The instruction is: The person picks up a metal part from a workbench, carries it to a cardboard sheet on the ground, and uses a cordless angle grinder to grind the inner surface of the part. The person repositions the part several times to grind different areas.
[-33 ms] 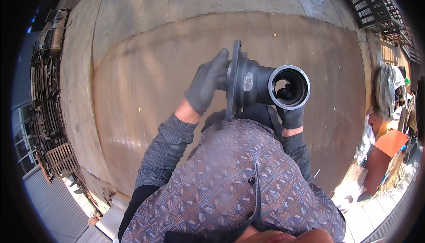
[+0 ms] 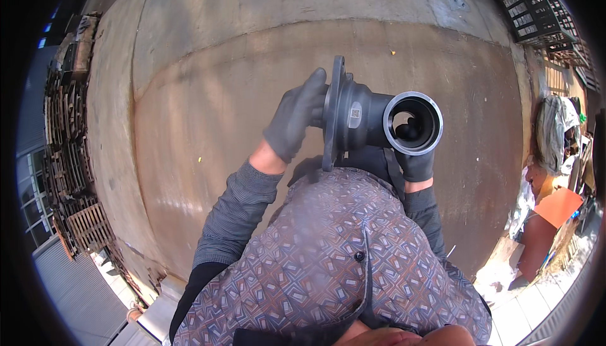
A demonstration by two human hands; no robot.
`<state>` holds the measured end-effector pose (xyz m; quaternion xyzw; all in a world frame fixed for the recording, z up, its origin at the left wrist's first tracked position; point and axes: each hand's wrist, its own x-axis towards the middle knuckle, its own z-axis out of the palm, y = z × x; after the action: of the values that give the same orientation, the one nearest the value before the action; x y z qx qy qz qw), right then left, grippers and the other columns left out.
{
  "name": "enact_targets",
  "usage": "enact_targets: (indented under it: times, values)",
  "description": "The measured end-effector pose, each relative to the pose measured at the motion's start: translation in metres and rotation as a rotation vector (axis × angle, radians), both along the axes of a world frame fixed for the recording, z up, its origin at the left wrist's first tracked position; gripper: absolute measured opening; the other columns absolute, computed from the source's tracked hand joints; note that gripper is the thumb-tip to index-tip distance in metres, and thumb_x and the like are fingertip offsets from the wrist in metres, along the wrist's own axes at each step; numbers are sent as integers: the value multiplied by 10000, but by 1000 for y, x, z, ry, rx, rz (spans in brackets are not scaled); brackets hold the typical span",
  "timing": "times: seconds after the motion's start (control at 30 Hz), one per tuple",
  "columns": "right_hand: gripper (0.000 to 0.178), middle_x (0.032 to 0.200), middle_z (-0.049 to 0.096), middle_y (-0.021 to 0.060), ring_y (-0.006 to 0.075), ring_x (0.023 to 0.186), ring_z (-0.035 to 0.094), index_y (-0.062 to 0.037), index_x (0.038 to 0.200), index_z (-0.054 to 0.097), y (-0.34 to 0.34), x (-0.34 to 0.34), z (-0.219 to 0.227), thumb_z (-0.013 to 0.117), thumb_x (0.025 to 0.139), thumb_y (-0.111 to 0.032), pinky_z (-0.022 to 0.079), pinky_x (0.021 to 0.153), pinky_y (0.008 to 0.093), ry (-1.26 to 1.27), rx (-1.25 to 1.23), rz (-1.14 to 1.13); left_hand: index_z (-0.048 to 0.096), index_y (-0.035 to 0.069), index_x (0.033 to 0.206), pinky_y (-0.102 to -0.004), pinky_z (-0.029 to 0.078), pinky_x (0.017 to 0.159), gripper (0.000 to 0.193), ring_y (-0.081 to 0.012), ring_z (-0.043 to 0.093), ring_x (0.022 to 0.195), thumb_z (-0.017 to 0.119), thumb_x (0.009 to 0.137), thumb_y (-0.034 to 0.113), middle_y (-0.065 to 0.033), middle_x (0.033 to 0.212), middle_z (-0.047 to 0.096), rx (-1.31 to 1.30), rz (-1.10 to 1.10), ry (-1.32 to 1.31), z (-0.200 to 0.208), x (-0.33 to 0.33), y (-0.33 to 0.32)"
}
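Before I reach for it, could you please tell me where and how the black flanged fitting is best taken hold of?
I'd grip the fitting by its narrower neck, between the wide flange and ring-shaped end, coming from the far side. The neck's rounded shape should suit a wrapped hand, and that side looks free: the left hand is at the flange, the right hand beneath the ring.

The floor point(image 2: 252, 125) now shows a tiny bit nearer and more to the right in the view, and so do the little yellow speck point(image 2: 393, 52) on it, the gray cloth point(image 2: 551, 134) and the orange sheet point(image 2: 559, 206) at the right. Set against that floor, the dark pipe part point(image 2: 369, 119) has gone just a little farther away, and the left hand point(image 2: 292, 116) and right hand point(image 2: 417, 167) have gone with it.
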<state>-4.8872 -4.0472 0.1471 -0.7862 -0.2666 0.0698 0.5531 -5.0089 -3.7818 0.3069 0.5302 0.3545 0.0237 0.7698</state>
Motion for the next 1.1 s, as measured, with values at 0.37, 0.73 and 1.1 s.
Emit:
enact_targets:
  times: [0.37,0.73,1.1]
  values:
    - [412,1156,791,156,253,1094,769,-30,1282,737,240,319,-29,826,887,-101,601,916,374,44,-106,-54,690,-3,1429,-306,561,935,678,-154,716,1113,447,1150,566,-126,1296,757,-81,-58,113,-60,307,242]
    - [345,1200,787,102,193,1112,731,-2,1279,726,417,613,-56,760,992,-191,576,951,344,257,31,-254,707,-32,1291,-274,527,752,763,-101,671,811,523,1084,679,-62,1030,767,-106,-288,104,-126,697,444]
    - [363,1060,780,115,200,942,733,-10,1233,724,595,1064,-143,818,904,-130,587,835,343,291,173,-268,711,-15,1270,-287,501,723,708,-95,616,763,511,1104,643,-10,954,727,88,-241,63,-218,1115,615]
